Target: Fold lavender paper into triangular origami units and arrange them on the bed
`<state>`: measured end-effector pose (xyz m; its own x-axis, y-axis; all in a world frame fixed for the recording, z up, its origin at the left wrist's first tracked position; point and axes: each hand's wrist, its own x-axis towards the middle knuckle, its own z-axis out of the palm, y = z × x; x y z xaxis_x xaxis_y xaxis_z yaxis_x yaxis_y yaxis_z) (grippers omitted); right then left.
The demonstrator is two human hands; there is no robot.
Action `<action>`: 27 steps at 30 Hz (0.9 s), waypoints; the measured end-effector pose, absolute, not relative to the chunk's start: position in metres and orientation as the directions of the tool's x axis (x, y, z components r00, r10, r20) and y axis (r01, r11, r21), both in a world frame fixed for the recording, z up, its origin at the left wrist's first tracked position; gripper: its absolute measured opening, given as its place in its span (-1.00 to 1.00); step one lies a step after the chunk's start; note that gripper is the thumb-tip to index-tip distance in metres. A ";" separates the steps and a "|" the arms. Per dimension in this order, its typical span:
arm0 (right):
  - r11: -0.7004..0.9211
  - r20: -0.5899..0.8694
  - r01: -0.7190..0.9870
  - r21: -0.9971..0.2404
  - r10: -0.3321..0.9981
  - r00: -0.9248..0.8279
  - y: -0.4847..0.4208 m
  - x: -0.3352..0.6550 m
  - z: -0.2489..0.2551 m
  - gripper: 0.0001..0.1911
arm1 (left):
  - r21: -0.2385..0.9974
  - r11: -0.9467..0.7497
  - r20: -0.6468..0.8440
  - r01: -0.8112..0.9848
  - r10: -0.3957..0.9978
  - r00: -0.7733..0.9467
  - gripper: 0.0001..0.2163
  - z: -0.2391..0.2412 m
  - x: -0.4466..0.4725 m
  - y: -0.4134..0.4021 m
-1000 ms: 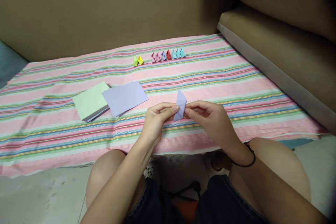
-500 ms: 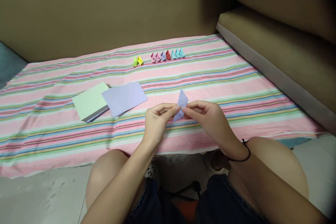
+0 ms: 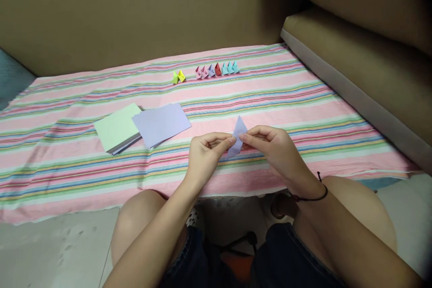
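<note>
A small folded lilac paper piece (image 3: 239, 131) is held up just above the striped cloth (image 3: 303, 112). My left hand (image 3: 205, 155) pinches its left side, fingers closed. My right hand (image 3: 273, 148) pinches its right side, fingers closed too. The piece's pointed top shows between the fingertips; its lower part is partly covered by them. A black band sits on my right wrist.
Flat sheets lie to the left: a lilac one (image 3: 161, 123) over a stack topped by a pale green sheet (image 3: 116, 127). A row of several small folded paper pieces (image 3: 216, 70) in yellow, pink, lilac, red and blue stands at the back. Brown cushions (image 3: 357, 54) rise on the right.
Both hands with the lilac piece have shifted slightly to the right, and the piece has turned a little between the fingers. The sheets and the row of folded pieces have not moved.
</note>
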<state>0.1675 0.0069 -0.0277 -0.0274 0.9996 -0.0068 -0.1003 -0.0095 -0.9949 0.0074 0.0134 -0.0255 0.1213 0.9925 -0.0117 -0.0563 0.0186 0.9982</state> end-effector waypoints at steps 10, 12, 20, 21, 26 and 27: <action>0.039 0.040 -0.029 -0.999 0.998 -0.045 0.009 0.171 -0.029 -0.73 | 1.000 0.018 -0.019 0.013 0.987 0.157 -0.87 -0.020 0.008 0.013; 0.034 0.035 -0.035 -0.999 0.999 -0.040 0.009 0.172 -0.029 -0.73 | 0.997 0.078 -0.075 -0.004 0.977 0.202 -0.86 -0.021 0.007 0.014; -0.137 -0.135 0.017 -0.990 0.943 -0.304 0.008 0.163 -0.034 -0.57 | 0.980 0.096 -0.080 -0.174 0.992 0.097 -0.87 -0.029 0.005 0.018; -0.092 -0.105 0.056 -0.994 0.940 -0.324 0.007 0.162 -0.035 -0.57 | 0.980 0.089 -0.074 -0.177 0.993 0.093 -0.87 -0.029 0.006 0.017; 0.134 0.082 0.237 -0.962 0.973 -0.216 0.004 0.156 -0.035 -0.55 | 0.985 0.051 -0.044 -0.165 0.998 0.045 -0.90 -0.032 0.010 0.016; 0.156 0.107 0.261 -0.953 0.976 -0.191 0.004 0.156 -0.035 -0.55 | 0.984 0.050 -0.044 -0.170 0.998 0.037 -0.90 -0.033 0.011 0.016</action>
